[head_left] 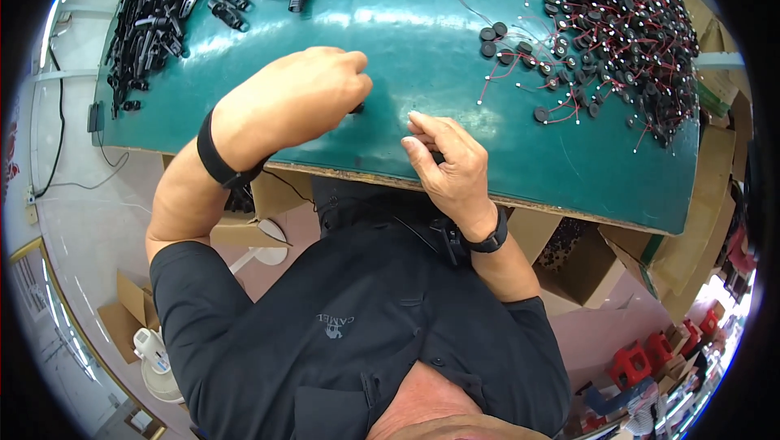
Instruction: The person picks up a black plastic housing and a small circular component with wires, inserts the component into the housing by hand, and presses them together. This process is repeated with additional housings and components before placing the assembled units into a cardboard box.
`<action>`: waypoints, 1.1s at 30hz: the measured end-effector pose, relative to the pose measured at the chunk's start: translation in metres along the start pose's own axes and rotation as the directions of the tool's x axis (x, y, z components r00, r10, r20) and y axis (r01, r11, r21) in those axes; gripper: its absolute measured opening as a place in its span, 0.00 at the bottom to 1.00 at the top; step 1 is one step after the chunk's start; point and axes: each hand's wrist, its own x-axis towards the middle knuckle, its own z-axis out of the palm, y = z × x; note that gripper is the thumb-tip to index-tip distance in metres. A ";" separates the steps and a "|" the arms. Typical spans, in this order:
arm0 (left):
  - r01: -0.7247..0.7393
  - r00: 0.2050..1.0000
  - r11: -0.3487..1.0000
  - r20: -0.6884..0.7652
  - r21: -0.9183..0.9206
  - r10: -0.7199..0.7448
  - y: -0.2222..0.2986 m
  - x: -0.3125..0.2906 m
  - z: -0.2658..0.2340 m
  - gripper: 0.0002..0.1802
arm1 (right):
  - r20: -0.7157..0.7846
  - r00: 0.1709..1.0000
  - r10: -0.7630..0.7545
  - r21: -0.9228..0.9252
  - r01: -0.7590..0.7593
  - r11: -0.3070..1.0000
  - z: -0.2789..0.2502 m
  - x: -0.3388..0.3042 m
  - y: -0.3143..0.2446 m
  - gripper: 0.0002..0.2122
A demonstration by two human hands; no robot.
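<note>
The green-topped worktable (585, 164) spans the upper half of the view and carries two stocks of parts. The larger stock, a heap of round black buzzer-like components (626, 50) with red leads and white plugs, lies at 2 o'clock, with several units loose from it at 1 o'clock. The second stock, a bank of ribbed black plastic housings (166, 21), lies at 10 o'clock and runs along the far edge to 11 o'clock. Progress: both stocks are plentiful, so much handling apparently remains; which housings, if any, are finished cannot be determined from this view. The left forearm (183, 196) rises from 8 o'clock, elbow outward, and bends at the banded wrist toward 2 o'clock. The left hand (313, 86), at 11 o'clock from centre, is back-up with its fingers curled under; a small dark part (357, 108) shows at its lower edge, but whether the fingers grip it cannot be told. The right hand (455, 160), just off centre toward 2 o'clock, points to 11 o'clock, thumb and forefinger tips apart, remaining fingers curled. A small dark piece (439, 157) shows in its hollow; whether it is clasped cannot be told.
</note>
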 end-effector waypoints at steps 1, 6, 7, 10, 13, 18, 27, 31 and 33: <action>-0.012 1.000 1.000 0.016 0.029 0.011 0.000 0.003 0.000 0.12 | 0.008 1.000 0.013 0.008 -0.013 1.000 0.000 0.000 0.001 0.15; 0.102 0.994 0.980 -0.024 -0.170 -0.108 -0.020 -0.026 0.004 0.15 | 0.019 0.999 0.036 0.051 -0.037 0.998 -0.004 0.004 0.004 0.15; 0.163 0.981 0.947 -0.052 -0.278 -0.185 -0.028 -0.041 0.015 0.16 | 0.024 0.999 0.032 0.063 -0.034 0.997 -0.004 0.004 0.003 0.15; 0.266 0.929 0.834 -0.103 -0.483 -0.356 -0.053 -0.085 0.053 0.19 | 0.030 0.999 0.031 0.066 -0.032 0.997 -0.002 0.006 -0.001 0.15; 0.491 0.677 0.732 -0.322 -0.472 -0.662 -0.067 -0.126 0.094 0.22 | 0.094 0.995 0.038 0.045 -0.043 0.998 -0.001 0.010 -0.007 0.15; 0.536 0.481 0.693 -0.500 -0.482 -0.720 -0.088 -0.155 0.128 0.22 | 0.301 0.953 -0.018 -0.098 0.050 0.994 0.023 0.057 -0.026 0.15; 0.313 0.187 0.506 -0.470 -0.804 -0.863 -0.085 -0.158 0.159 0.21 | 0.452 0.807 -0.380 -0.225 0.515 0.827 0.203 0.223 -0.015 0.15; 0.331 0.128 0.491 -0.477 -0.806 -0.869 -0.089 -0.158 0.160 0.21 | 0.539 0.778 -0.323 -0.390 0.570 0.723 0.274 0.263 -0.016 0.12; 0.387 0.105 0.530 -0.535 -0.755 -0.838 -0.089 -0.158 0.160 0.21 | 0.566 0.767 -0.302 -0.444 0.592 0.673 0.284 0.264 -0.011 0.11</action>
